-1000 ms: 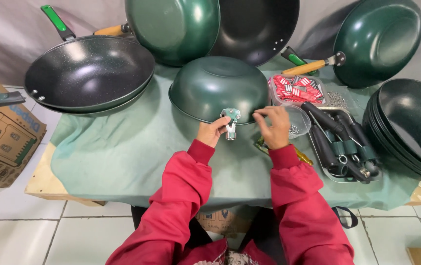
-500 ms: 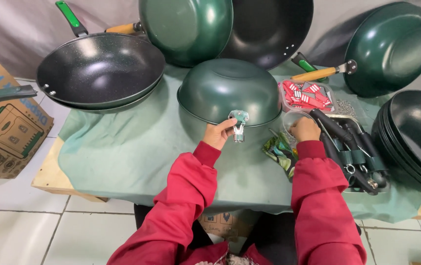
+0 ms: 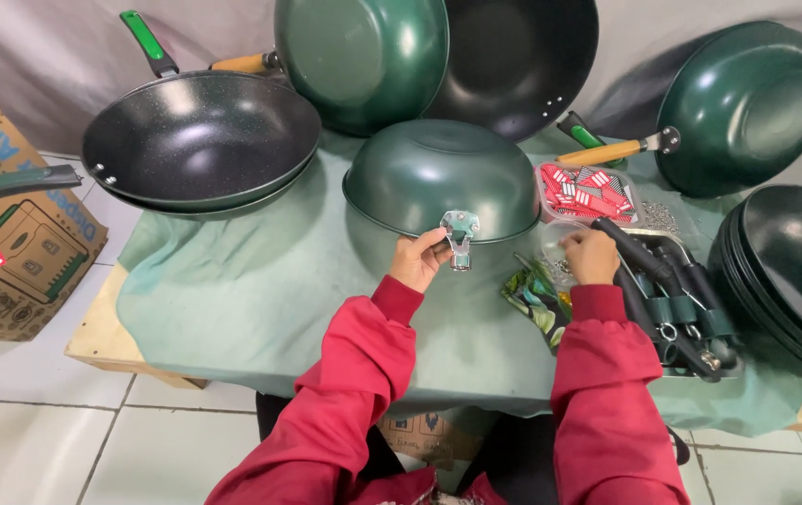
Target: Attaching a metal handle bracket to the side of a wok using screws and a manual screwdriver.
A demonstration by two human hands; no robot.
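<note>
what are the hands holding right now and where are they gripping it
The left hand pinches a small metal bracket by its left edge, against the upturned wok's rim. The right hand reaches into a clear bag; any hold there cannot be told.

A grey fabric backdrop [image 3: 36, 47] hangs across the top of the frame. White square floor tiles [image 3: 93, 440] with dark grout fill the lower left and lower right corners. In the centre stands a pale wooden table [image 3: 102, 341] draped in a wrinkled light green cloth [image 3: 251, 299], evenly lit.
</note>
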